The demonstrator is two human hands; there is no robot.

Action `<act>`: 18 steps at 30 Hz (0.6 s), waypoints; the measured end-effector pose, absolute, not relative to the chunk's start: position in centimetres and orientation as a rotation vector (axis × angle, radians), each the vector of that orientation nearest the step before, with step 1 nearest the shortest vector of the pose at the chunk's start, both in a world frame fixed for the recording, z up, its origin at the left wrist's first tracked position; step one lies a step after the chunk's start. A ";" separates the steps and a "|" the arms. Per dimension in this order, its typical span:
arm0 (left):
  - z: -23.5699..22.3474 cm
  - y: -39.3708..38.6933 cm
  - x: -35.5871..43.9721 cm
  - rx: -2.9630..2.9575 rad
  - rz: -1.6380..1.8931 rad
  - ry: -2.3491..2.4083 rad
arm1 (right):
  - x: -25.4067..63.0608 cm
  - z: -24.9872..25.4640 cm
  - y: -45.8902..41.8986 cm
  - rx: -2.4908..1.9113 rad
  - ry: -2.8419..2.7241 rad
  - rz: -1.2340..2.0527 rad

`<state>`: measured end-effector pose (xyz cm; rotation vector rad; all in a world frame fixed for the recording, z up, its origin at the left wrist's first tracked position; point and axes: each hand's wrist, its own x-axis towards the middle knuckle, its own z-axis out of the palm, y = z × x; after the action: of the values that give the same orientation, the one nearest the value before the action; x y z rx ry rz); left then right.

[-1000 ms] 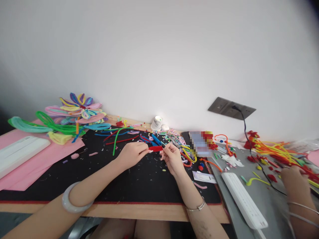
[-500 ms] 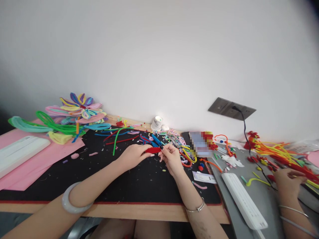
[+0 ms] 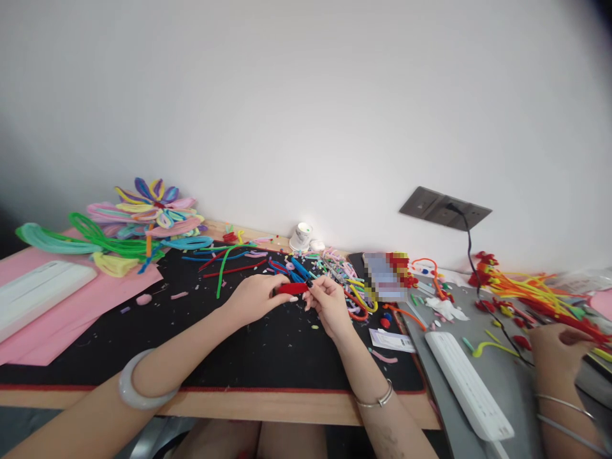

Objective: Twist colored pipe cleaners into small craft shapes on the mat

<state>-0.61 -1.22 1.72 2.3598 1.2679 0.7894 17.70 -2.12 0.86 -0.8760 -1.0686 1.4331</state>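
A short bundle of red pipe cleaners [image 3: 292, 289] spans the gap between my two hands, just above the black mat [image 3: 201, 344]. My left hand [image 3: 258, 296] pinches its left end between thumb and fingers. At the right end, my right hand [image 3: 327, 303] grips it with thumb and forefinger. Right behind the hands lie blue pipe cleaners [image 3: 299, 269] and a heap of cut pastel pieces [image 3: 337, 264]. Loose red pipe cleaners [image 3: 234, 269] and a bent green pipe cleaner [image 3: 221, 274] rest left of them.
Looped pipe-cleaner flowers [image 3: 157, 207] and pink sheets [image 3: 119, 290] occupy the left. A paper cup [image 3: 301, 236] stands by the wall. To the right are a phone [image 3: 385, 277], a white power strip [image 3: 468, 386] and a co-worker's hand [image 3: 557, 350] beside orange and yellow pipe cleaners [image 3: 540, 290].
My left fingers have shifted slightly on the red bundle, while both hands stay in nearly the same place. The co-worker's hand has moved a little to the right.
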 end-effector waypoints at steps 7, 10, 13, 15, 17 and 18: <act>1.7 -1.9 0.1 2.247 0.598 0.909 | 17.4 0.4 -2.2 -0.954 -1.308 1.425; 1.6 -1.9 0.3 2.111 0.564 0.879 | 17.5 0.4 -2.2 -0.971 -1.357 1.375; 1.6 -1.9 0.3 2.001 0.553 0.837 | 17.7 0.6 -2.2 -0.993 -1.399 1.315; 1.7 -1.9 0.4 1.938 0.562 0.816 | 17.8 0.8 -2.3 -1.006 -1.442 1.263; 1.7 -2.0 0.5 1.892 0.567 0.800 | 17.7 0.9 -2.4 -1.014 -1.482 1.245; 1.8 -2.1 0.6 1.878 0.565 0.791 | 17.6 1.0 -2.4 -1.014 -1.499 1.256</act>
<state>0.57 -2.06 1.75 1.8776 0.7913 0.5648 17.63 -2.42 0.98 -1.0141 -1.4995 1.2557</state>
